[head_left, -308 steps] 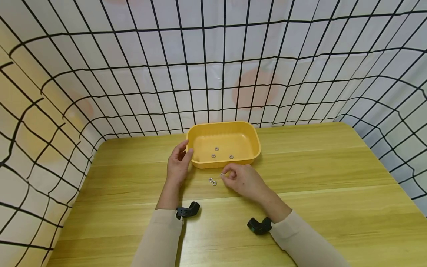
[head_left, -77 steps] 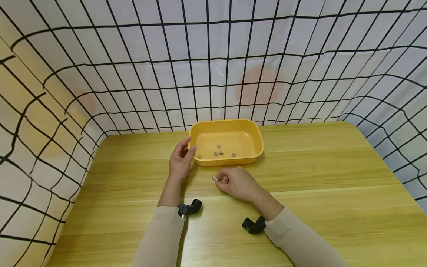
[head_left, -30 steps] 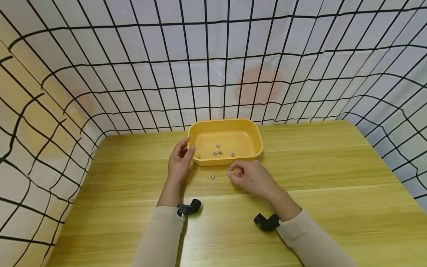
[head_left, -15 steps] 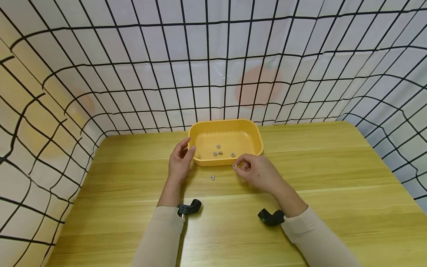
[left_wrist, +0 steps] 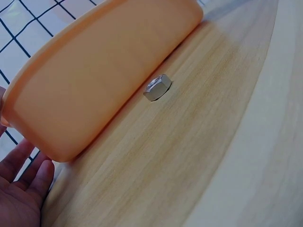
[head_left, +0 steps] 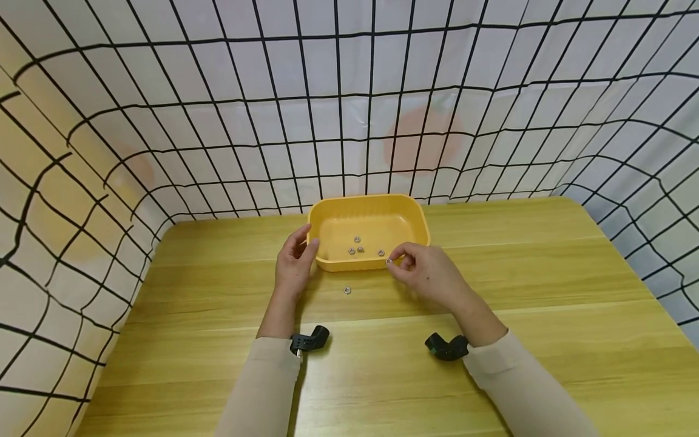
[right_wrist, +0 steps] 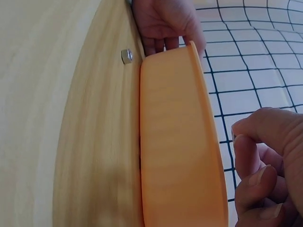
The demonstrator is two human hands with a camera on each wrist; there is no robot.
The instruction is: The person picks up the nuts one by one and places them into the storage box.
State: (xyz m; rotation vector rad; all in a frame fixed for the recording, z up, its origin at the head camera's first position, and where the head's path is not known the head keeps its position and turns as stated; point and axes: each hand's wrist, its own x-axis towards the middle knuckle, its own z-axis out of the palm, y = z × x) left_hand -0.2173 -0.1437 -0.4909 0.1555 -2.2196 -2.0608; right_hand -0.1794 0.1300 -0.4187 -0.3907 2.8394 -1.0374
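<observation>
A yellow plastic tray (head_left: pixel 401 227) stands at the back of the wooden table, with several small metal hex nuts (head_left: pixel 357 239) lying in it. My left hand (head_left: pixel 293 267) holds the tray's left end, thumb over the rim and fingers along the outer wall. Between thumb and forefinger, my right hand (head_left: pixel 431 273) pinches another nut (head_left: pixel 389 261) at the tray's front rim, near its right corner. The fingertips mostly cover that nut in the right wrist view. One loose nut (left_wrist: pixel 158 87) lies on the table in front of the tray.
Black wire mesh (head_left: pixel 338 97) over white sheeting rises behind the table and along both sides, close behind the tray. The wooden tabletop (head_left: pixel 349 388) extends to the left, right and front. Each wrist wears a black camera strap.
The tray gained one nut between the two oldest frames. My right hand then took another from the table and has moved it right and up to the tray rim. My left hand stays put.
</observation>
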